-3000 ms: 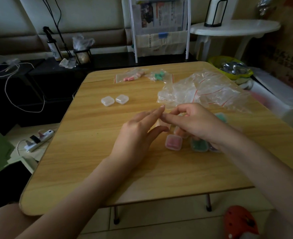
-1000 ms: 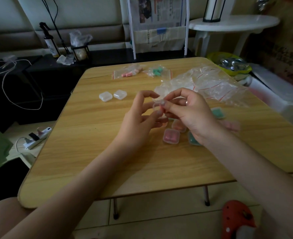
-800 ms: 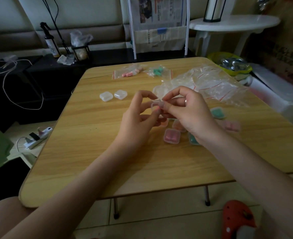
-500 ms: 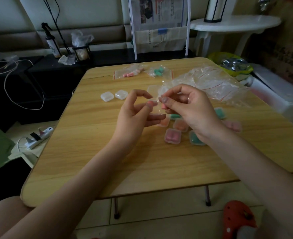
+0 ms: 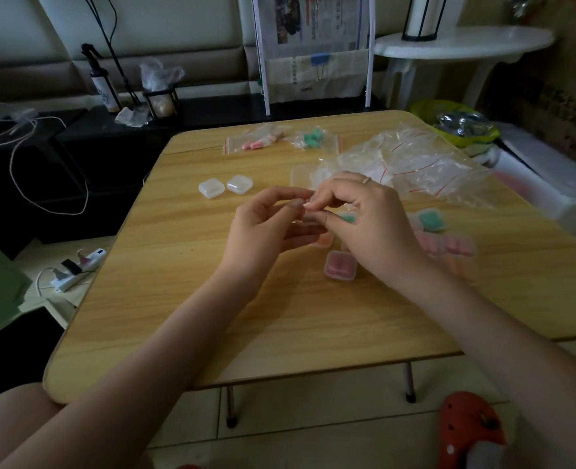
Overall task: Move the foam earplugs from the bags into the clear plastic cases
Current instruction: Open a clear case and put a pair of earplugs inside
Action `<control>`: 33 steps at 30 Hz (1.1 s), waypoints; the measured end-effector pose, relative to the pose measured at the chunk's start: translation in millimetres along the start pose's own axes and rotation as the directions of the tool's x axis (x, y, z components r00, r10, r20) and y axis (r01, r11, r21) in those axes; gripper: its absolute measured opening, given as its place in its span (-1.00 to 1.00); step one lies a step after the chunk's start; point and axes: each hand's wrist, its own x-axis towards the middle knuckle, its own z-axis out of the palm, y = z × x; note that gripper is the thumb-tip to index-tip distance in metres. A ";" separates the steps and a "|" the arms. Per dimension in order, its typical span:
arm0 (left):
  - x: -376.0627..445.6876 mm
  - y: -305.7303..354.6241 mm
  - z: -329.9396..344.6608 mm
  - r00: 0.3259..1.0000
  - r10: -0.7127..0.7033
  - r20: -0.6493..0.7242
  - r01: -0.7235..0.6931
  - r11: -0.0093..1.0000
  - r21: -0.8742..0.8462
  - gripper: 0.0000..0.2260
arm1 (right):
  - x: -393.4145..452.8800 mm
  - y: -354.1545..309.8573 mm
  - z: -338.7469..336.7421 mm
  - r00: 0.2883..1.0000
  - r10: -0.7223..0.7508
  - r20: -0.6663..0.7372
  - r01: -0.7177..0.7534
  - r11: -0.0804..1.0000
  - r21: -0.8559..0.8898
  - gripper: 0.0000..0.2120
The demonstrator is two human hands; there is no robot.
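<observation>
Hands meet above the middle of the wooden table. The left hand has its fingers curled, thumb and forefinger tips pinched toward the right hand, whose own thumb and forefinger are pinched against them. Something small and clear sits between the two pinches, probably a plastic case, though the blur there hides whether it is a case or a bag. A ring shows on the right hand.

Just below the right hand a closed clear case with pink earplugs lies flat on the table. A second pinkish case peeks out under the left fingertips. A green filled case lies to the right of the right hand, and beside it, nearer the table's right edge, a cluster of pink filled cases. A bit of green also shows between the right hand's fingers and the table.

Two empty clear cases sit side by side, touching, left of the hands. At the far side of the table lie a small bag with pink earplugs and, just right of it, a small bag with green earplugs. A heap of empty clear bags with red seal lines spreads over the far right of the table, behind the right hand.
</observation>
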 end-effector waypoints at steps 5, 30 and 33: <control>2.7 -0.7 -3.2 0.999 -0.032 -0.031 0.031 0.999 -0.027 -0.89 | 3.2 -0.7 -7.4 0.977 0.187 0.101 -0.197 0.976 0.098 -0.95; 5.4 -4.6 -1.0 0.997 -0.076 0.026 0.078 0.995 -0.065 -0.87 | 8.3 -7.0 -13.6 0.924 0.307 0.229 -0.341 0.931 0.128 -0.91; 6.8 -6.1 -1.2 0.996 -0.085 0.030 0.087 0.994 -0.070 -0.89 | 8.3 -5.0 -13.5 0.933 0.287 0.220 -0.315 0.943 0.106 -0.88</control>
